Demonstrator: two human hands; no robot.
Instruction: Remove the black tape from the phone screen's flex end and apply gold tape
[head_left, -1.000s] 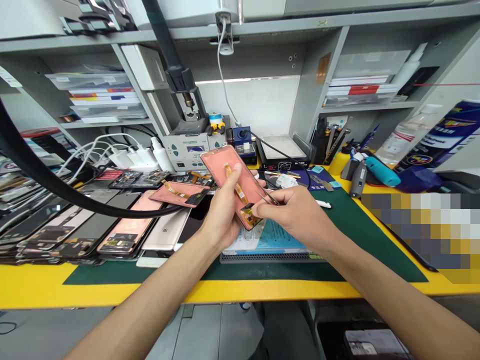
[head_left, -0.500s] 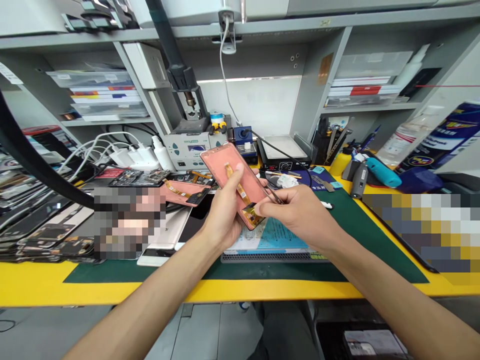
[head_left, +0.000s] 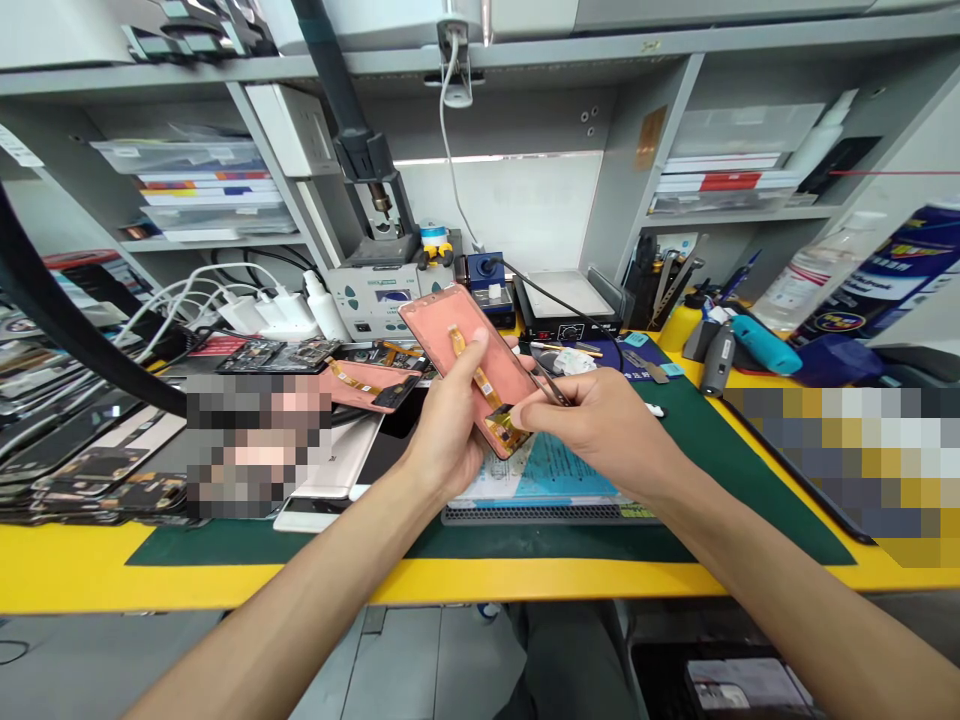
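Above the green mat (head_left: 300, 545), the left grip (head_left: 450, 425) holds a phone screen (head_left: 480, 340), the right grip (head_left: 592, 435) pinches tweezers (head_left: 550, 385).

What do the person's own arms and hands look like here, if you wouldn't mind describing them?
The left hand and right hand are bare, with no gloves, rings or watch in view. The left forearm and right forearm are bare too, with no sleeves, markings or cables showing.

Your yellow bench (head_left: 60, 570) carries a green mat (head_left: 225, 545) with a paper sheet (head_left: 551, 470) on it. Phones (head_left: 82, 440) lie piled toward your left, and a soldering station (head_left: 373, 298) and hot plate (head_left: 566, 305) stand along the back.
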